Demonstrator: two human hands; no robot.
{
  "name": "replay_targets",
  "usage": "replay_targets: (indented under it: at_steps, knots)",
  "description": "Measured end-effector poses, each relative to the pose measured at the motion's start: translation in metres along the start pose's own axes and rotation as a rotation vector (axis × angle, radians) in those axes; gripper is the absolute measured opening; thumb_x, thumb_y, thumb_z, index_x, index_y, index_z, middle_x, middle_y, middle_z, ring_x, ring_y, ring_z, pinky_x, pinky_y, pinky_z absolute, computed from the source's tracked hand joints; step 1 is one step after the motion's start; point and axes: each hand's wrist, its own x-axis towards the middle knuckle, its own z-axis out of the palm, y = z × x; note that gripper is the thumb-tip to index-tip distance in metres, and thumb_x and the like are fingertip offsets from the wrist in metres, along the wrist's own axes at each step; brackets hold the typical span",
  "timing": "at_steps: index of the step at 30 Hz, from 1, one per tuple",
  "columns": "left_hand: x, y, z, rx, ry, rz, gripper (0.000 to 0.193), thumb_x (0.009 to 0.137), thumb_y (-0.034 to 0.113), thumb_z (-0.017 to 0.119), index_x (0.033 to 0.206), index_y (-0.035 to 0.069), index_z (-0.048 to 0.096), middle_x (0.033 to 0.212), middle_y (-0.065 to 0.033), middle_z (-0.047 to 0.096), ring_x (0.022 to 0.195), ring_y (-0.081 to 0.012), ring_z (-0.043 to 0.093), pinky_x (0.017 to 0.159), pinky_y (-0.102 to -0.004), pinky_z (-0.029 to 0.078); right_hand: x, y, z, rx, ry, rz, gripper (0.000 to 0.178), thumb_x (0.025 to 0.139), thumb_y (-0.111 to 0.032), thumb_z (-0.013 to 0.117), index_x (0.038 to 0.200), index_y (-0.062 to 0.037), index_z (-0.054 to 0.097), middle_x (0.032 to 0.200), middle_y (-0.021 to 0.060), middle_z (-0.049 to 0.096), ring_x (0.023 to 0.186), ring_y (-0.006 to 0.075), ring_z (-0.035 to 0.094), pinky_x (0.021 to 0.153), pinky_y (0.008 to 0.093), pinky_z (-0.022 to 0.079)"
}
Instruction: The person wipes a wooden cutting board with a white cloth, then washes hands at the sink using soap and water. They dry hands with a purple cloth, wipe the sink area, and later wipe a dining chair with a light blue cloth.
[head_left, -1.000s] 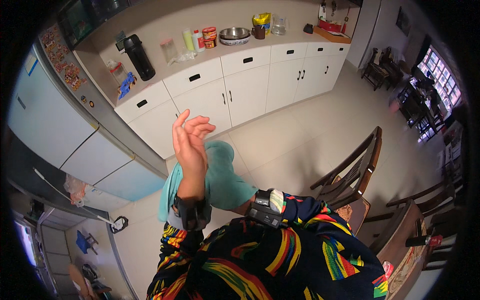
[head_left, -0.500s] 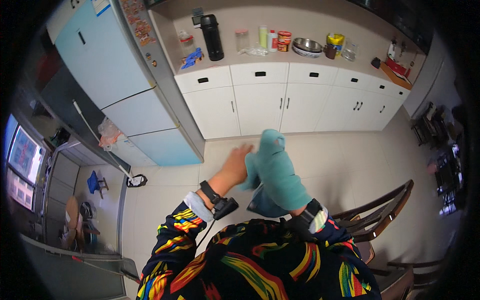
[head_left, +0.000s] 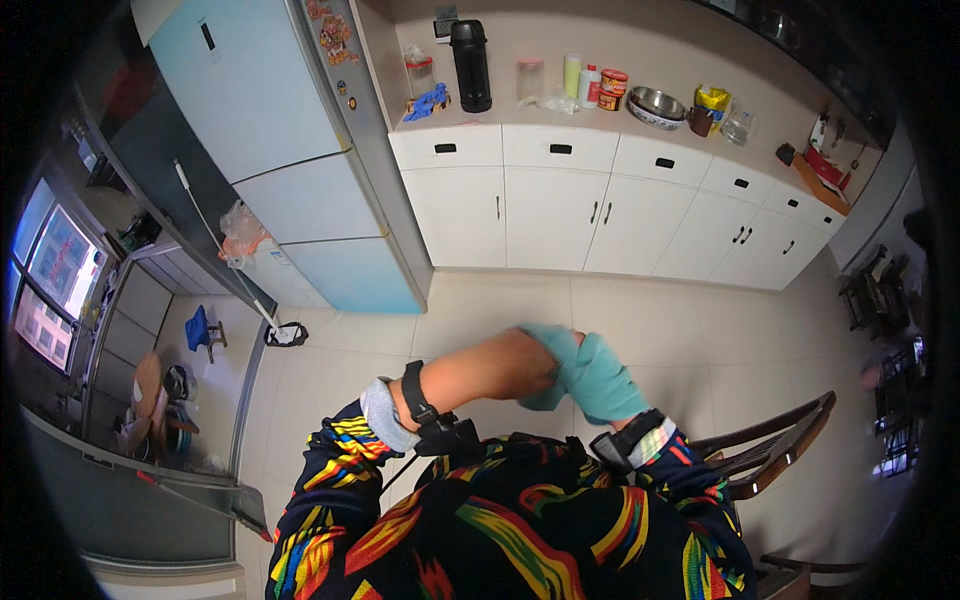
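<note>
My left hand (head_left: 520,362) reaches across in front of my body, its wrist bent and its fingers closed on a teal cloth-like covering (head_left: 606,382). The fingertips are hidden behind the fabric. That covering wraps my right hand (head_left: 600,372) from the fingers down to near the wrist, and folds of it show above and below my left hand. The fingers of my right hand stay hidden inside it. Each wrist wears a black strap (head_left: 418,392) with a small dark device.
White cabinets (head_left: 560,215) stand ahead, with a black thermos (head_left: 470,68), jars and metal bowls (head_left: 657,103) on the counter. A pale blue fridge (head_left: 300,195) is at the left, near a long-handled mop (head_left: 222,245). A dark wooden chair (head_left: 775,440) stands close on my right.
My left hand has moved right, onto the teal covering. My right hand has lowered and tilted to the left. The room has shifted slightly rightward in view.
</note>
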Motion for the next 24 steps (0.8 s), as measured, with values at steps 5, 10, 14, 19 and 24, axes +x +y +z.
replay_targets:
  at_steps: [5, 10, 14, 19, 24]
  knots:
    - [-0.008, -0.006, -0.008, -0.223, 0.757, 0.308, 0.065, 0.076, 0.026, 0.068, 0.133, 0.009, 0.043, 0.138, -0.0129, 0.041, 0.129, -0.0317, 0.036, 0.107, -0.0416, 0.026, -0.02, 0.017, -0.005, 1.355, 0.226, 0.078, 0.035, 0.086, -0.021, 0.054, 0.116, -0.0023, 0.052, 0.11, 0.0122, 0.06, 0.096, 0.0243, 0.058, 0.079, 0.0339, 0.047]
    - [0.053, -0.012, 0.058, 0.159, 0.836, 0.456, 0.064, 0.082, 0.057, 0.049, 0.119, 0.006, 0.053, 0.118, -0.0159, 0.052, 0.113, -0.0341, 0.046, 0.1, -0.0466, 0.031, -0.058, 0.053, 0.028, 0.368, -0.353, 0.369, 0.032, 0.09, -0.016, 0.047, 0.12, -0.0042, 0.049, 0.112, 0.0064, 0.055, 0.102, 0.0188, 0.052, 0.085, 0.03, 0.042]
    - [0.065, -0.043, 0.079, -0.061, 0.796, 0.486, 0.061, 0.087, 0.06, 0.037, 0.093, 0.004, 0.061, 0.088, -0.0108, 0.059, 0.081, -0.0293, 0.053, 0.076, -0.0419, 0.04, -0.045, 0.057, 0.065, 0.656, -0.038, 0.35, 0.024, 0.09, -0.014, 0.044, 0.108, -0.0018, 0.053, 0.1, 0.002, 0.056, 0.092, 0.0143, 0.053, 0.079, 0.0264, 0.044]
    - [0.049, -0.079, 0.065, -0.835, 0.363, 0.115, 0.048, 0.094, 0.044, 0.036, 0.102, 0.002, 0.059, 0.103, -0.0095, 0.06, 0.097, -0.02, 0.055, 0.084, -0.0356, 0.043, -0.022, 0.017, 0.035, 0.417, -0.123, 0.541, 0.021, 0.093, -0.016, 0.047, 0.087, 0.0014, 0.058, 0.078, 0.0001, 0.056, 0.074, 0.0104, 0.051, 0.068, 0.0251, 0.044]
    - [0.036, -0.072, 0.087, -1.695, -0.018, 0.366, 0.062, 0.097, 0.048, 0.025, 0.132, -0.001, 0.04, 0.131, -0.016, 0.045, 0.12, -0.0225, 0.044, 0.102, -0.0355, 0.035, -0.003, -0.021, 0.019, 1.022, -0.106, 0.258, 0.028, 0.097, -0.022, 0.042, 0.101, 0.0018, 0.057, 0.09, 0.0045, 0.059, 0.084, 0.014, 0.056, 0.077, 0.0275, 0.046]
